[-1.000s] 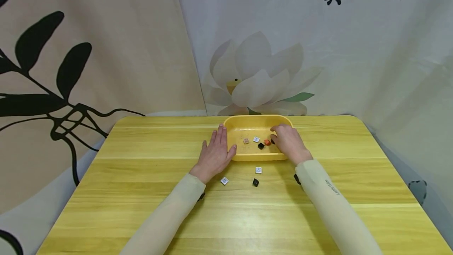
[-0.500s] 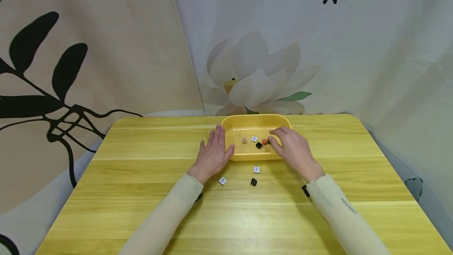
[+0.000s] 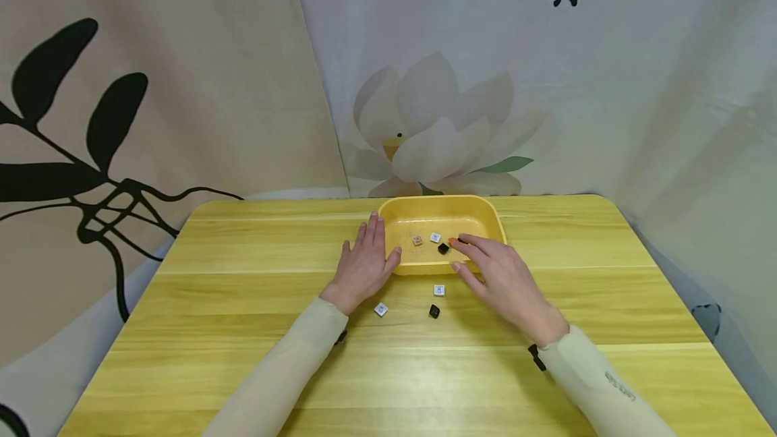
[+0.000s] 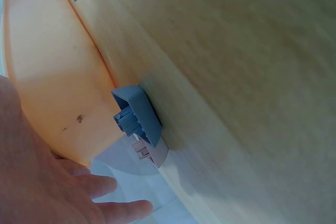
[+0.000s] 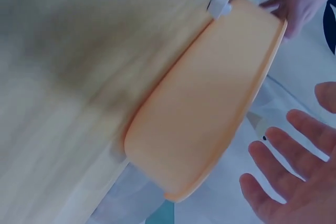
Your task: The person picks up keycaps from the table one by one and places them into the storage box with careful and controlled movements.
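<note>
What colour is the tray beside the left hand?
The tray is yellow, clearest in the head view.

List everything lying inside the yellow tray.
The yellow tray holds a pinkish keycap, a white keycap, a black keycap and, partly covered by the right hand, an orange piece and a dark piece. Anything else beneath that hand is hidden.

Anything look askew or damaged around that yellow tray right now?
Nothing major. The yellow tray sits upright, but its outer wall has a small dark mark, stain or damage I can't tell. On the table, the left white keycap lies turned diagonally, unlike the squarer-set white keycap nearer the tray.
</note>
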Demonstrator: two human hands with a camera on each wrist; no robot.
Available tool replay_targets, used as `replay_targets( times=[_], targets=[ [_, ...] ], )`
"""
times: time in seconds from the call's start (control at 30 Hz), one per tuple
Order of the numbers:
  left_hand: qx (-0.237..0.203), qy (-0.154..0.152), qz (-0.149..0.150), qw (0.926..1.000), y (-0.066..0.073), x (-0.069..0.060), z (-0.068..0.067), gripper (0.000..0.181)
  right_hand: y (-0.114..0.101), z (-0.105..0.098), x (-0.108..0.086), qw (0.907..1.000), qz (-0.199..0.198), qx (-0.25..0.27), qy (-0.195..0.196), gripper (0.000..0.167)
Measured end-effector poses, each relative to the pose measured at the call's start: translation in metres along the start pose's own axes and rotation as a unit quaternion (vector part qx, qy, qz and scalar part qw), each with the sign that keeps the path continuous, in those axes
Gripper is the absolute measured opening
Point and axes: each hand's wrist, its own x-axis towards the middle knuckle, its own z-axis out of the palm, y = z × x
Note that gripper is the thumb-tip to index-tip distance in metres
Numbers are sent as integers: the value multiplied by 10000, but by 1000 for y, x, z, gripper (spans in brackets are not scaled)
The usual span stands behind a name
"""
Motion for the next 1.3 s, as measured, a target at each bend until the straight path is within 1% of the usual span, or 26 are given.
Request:
replay_targets(
  times=[0.23, 0.33, 0.5, 0.6, 0.73, 0.93, 1.13, 1.23, 1.3],
  targets=[
    [-34, 4, -9, 10000, 0, 1, 1, 82, -6, 1, -14, 9996, -234, -122, -82, 44],
    [-37, 2, -18, 10000, -1, 0, 1, 82, -9, 1, -18, 9991, -399, -116, -61, 45],
    [-49, 21, 2, 10000, -1, 0, 1, 81, -14, 5, -23, 9964, -850, -5, 49, 47],
    [-51, 27, 7, 10000, -1, 0, 0, 81, -17, 8, -25, 9930, -1176, 116, -50, 46],
    [-21, 39, 8, 10000, -1, 0, 0, 80, -21, 13, -28, 9878, -1479, 266, -408, 48],
    [0, 58, 7, 10000, -1, 0, 2, 80, -28, 19, -31, 9798, -1653, 143, -1120, 54],
    [-34, 74, -30, 10000, 0, 0, 2, 80, -36, 23, -31, 9691, -1547, 44, -1920, 65],
    [-73, 83, -44, 9999, 1, 1, 2, 79, -39, 25, -30, 9646, -1460, 15, -2195, 68],
    [-70, 72, -58, 9999, 1, 1, 2, 79, -40, 27, -29, 9620, -1465, -26, -2305, 68]
  ],
)
